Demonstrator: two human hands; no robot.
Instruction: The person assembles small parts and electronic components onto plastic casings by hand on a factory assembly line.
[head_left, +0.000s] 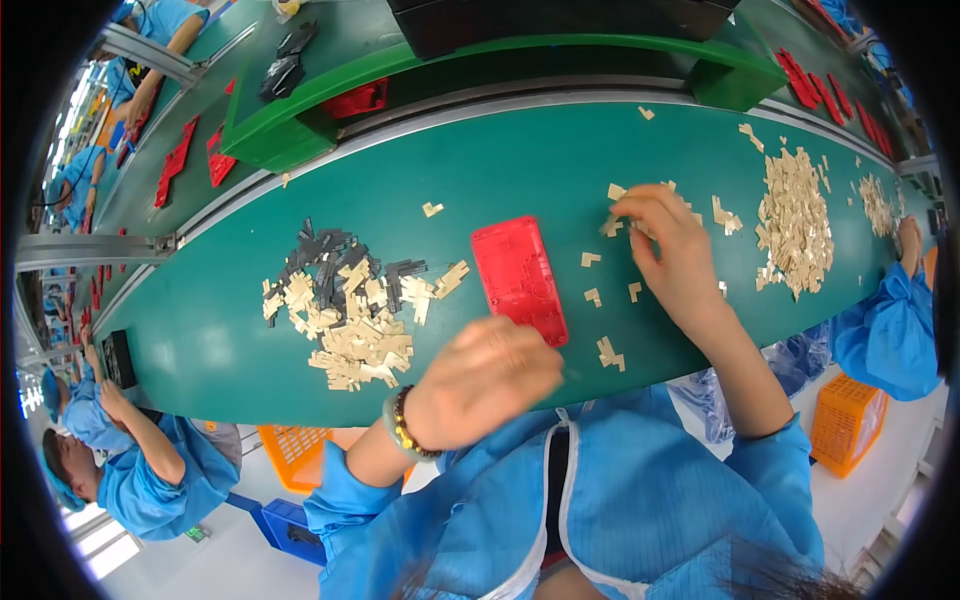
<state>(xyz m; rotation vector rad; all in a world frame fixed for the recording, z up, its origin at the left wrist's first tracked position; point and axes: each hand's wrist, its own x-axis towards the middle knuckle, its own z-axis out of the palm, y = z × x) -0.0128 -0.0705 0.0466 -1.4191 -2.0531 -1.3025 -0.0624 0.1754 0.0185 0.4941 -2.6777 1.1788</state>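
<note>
One red case (515, 275) lies on the green table (200, 370); at its near end, the left hand (488, 380) is loosely curled, and right of it the right hand (672, 250) bends its fingers over cream pieces (592, 260). With the blur, I cannot tell whether either grips anything. Pinching single pieces by their edges would likely work best, the case kept flat and steady.

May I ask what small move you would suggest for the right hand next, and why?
Perhaps the right hand should pinch one of the loose cream pieces: its fingertips are beside several, and the red shell lies nearby, recessed side up. Whether it already holds one is hard to tell.
</note>
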